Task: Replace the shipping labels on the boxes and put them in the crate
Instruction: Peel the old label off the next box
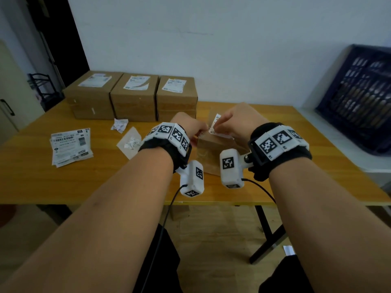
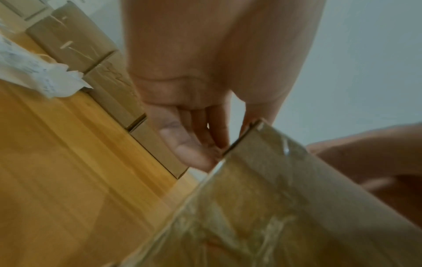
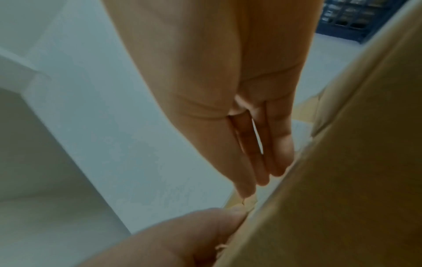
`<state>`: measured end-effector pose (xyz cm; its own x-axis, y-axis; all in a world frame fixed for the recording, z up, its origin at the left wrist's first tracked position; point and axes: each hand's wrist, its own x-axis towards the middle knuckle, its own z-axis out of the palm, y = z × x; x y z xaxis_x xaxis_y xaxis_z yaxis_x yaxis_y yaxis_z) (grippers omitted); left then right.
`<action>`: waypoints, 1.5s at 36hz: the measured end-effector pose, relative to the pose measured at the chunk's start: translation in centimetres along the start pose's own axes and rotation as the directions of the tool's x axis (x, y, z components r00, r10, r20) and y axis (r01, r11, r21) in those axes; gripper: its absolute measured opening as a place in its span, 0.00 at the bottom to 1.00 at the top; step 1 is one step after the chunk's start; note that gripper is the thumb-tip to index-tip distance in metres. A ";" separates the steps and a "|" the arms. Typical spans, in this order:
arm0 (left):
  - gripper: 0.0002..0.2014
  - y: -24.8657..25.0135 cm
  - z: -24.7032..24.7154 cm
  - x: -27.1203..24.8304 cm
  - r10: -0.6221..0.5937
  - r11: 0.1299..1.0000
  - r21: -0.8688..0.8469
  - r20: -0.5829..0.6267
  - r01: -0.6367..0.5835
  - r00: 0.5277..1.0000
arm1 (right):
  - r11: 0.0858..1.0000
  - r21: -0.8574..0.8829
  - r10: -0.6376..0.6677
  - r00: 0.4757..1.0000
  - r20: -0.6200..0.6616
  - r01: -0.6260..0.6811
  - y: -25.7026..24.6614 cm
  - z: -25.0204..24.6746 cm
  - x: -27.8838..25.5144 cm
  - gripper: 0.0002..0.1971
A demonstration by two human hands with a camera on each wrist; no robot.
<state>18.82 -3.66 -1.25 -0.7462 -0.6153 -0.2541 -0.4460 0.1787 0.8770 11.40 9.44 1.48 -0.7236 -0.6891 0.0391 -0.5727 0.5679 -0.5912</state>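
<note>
- On the wooden table [image 1: 285, 166], near its front edge, stands a small cardboard box [image 1: 208, 153]; both hands meet at its top
- Left hand [image 1: 188, 125]: fingers rest at the box's upper left edge, thumb on the near side and fingertips [image 2: 200, 160] on the far side, gripping the corner
- Right hand [image 1: 239, 121]: fingers bunched over the box top, pinching a white shipping label [image 1: 216, 123] that stands partly lifted off the cardboard
- Behind the box, against the wall, three larger labelled boxes [image 1: 135, 96] sit side by side, touching
- Left of the box lie a crumpled paper scrap [image 1: 120, 125], a backing sheet with torn paper [image 1: 130, 141] and, further left, a stack of fresh labels [image 1: 70, 146]
- Right of the table, well apart from the box, a dark blue crate [image 1: 359, 98] leans tilted against the wall
</note>
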 end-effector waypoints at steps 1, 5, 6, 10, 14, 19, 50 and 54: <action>0.12 0.2 0.2 0.0 0.006 1.000 0.018 -0.007 -0.006 1.000 | 1.000 -0.027 -0.008 1.000 0.001 0.008 0.0 -0.1 -0.3 0.06; 0.14 0.8 0.7 0.4 0.000 1.000 0.026 -0.047 0.001 0.999 | 0.992 -0.122 0.037 0.999 -0.005 -0.037 0.3 0.2 -0.3 0.07; 0.14 0.8 0.8 0.6 -0.003 0.999 0.032 -0.062 0.005 0.998 | 0.989 -0.140 0.038 0.999 -0.014 -0.040 0.4 0.3 -0.3 0.07; 0.13 0.6 1.3 1.3 -0.065 0.993 -0.105 -0.108 0.054 0.992 | 0.987 -0.162 -0.027 0.998 -0.054 0.018 0.5 0.1 -0.1 0.06; 0.06 0.5 1.6 1.6 -0.104 0.950 -0.301 -0.057 0.082 0.993 | 0.974 -0.227 -0.045 0.995 -0.093 0.023 0.2 0.1 0.4 0.07; 0.05 0.2 1.5 2.0 -0.107 0.920 -0.379 0.014 0.105 0.994 | 0.960 -0.279 -0.039 0.996 -0.085 0.014 -0.1 0.2 0.9 0.09; 0.04 -0.8 1.8 2.1 -0.169 0.866 -0.472 0.036 0.166 0.985 | 0.895 -0.445 0.038 0.992 0.119 0.019 -1.1 1.4 2.9 0.16; 0.04 -0.7 1.8 1.8 -0.164 0.851 -0.497 0.053 0.169 0.985 | 0.899 -0.439 0.051 0.994 0.094 -0.004 -1.0 1.4 2.7 0.15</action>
<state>16.86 -3.51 -3.06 -0.6877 -0.5951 -0.4158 -0.2596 -0.3334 0.9063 10.57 6.33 1.04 -0.7122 -0.6988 -0.0672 -0.6806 0.7108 -0.1778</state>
